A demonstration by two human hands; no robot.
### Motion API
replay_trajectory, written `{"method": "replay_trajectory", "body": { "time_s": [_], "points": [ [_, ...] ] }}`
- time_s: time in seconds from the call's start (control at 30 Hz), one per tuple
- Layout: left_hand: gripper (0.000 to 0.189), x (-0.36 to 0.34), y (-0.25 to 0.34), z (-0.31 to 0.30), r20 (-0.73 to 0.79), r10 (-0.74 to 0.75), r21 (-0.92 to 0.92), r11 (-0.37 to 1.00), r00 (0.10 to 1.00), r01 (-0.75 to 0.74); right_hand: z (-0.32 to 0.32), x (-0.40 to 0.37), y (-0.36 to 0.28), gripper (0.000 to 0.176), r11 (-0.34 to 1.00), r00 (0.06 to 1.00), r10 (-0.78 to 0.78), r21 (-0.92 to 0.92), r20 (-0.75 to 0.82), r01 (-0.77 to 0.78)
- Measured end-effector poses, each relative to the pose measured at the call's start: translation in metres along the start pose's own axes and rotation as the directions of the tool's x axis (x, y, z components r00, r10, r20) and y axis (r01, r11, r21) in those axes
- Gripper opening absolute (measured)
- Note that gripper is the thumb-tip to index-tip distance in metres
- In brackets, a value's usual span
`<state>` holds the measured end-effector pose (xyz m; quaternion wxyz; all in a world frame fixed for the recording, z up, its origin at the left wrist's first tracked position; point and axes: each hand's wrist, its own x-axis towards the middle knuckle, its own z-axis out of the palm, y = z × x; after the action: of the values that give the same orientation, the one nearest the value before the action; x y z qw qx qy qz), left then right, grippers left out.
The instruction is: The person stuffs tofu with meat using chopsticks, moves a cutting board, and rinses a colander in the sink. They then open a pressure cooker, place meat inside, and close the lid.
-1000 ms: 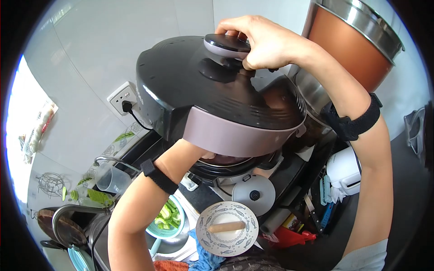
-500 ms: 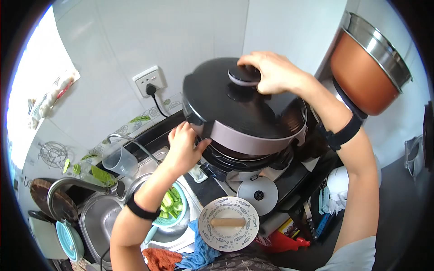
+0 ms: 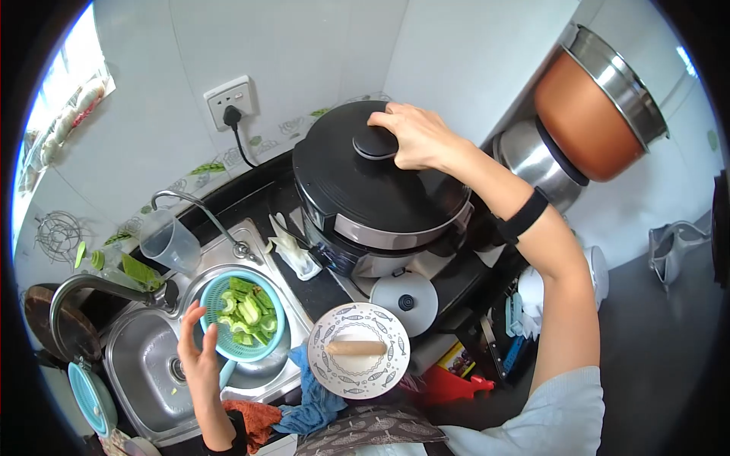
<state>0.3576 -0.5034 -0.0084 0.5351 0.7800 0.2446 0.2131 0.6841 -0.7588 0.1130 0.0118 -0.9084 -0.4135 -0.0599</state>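
Note:
My right hand (image 3: 420, 138) grips the black knob (image 3: 372, 143) of a wide, round black lid (image 3: 334, 175). The lid rests on a black electric cooker (image 3: 357, 254) on the counter. Low on the left, my left hand (image 3: 199, 351) is raised over the sink edge with its fingers apart, holding nothing. Just beside it is a turquoise colander (image 3: 280, 323) of cut green vegetables (image 3: 249, 310). In front of my body, a plate with a fish pattern (image 3: 365, 389) carries a tan, sausage-shaped piece (image 3: 356, 348).
A smaller lid with a black knob (image 3: 417, 315) lies beside the cooker. The steel sink (image 3: 144, 372) and faucet (image 3: 72, 285) are at left. A copper-coloured pot (image 3: 582, 114) stands at upper right. Blue (image 3: 312, 399) and orange cloths (image 3: 255, 419) hang at the front.
The lid has come down onto the cooker, with my right hand still on its knob. My left hand has left the lid's edge and moved down left toward the sink.

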Motion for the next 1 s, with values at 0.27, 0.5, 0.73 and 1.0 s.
{"method": "replay_trajectory", "body": {
  "time_s": [0.27, 0.5, 0.73, 1.0],
  "points": [
    [0.025, -0.031, -0.040, -0.036, -0.056, -0.098, -0.203, 0.976, 0.994, 0.084, -0.002, -0.004, -0.007, 0.049, 0.998, 1.000, 0.006, -0.056, 0.021, -0.004],
    [0.024, -0.058, -0.061, -0.063, -0.108, -0.171, -0.235, 0.962, 0.979, 0.142, -0.004, 0.000, -0.013, 0.047, 0.996, 0.997, 0.041, -0.087, 0.058, -0.036],
    [0.024, -0.081, -0.083, -0.081, -0.132, -0.211, -0.285, 0.944, 0.969, 0.167, 0.010, 0.003, -0.014, 0.051, 0.992, 0.997, 0.069, -0.108, 0.045, -0.064],
    [0.025, -0.106, -0.093, -0.109, -0.230, -0.243, -0.307, 0.937, 0.942, 0.167, 0.008, 0.002, -0.015, 0.049, 0.994, 0.996, 0.060, -0.092, 0.070, -0.054]
  ]
}}
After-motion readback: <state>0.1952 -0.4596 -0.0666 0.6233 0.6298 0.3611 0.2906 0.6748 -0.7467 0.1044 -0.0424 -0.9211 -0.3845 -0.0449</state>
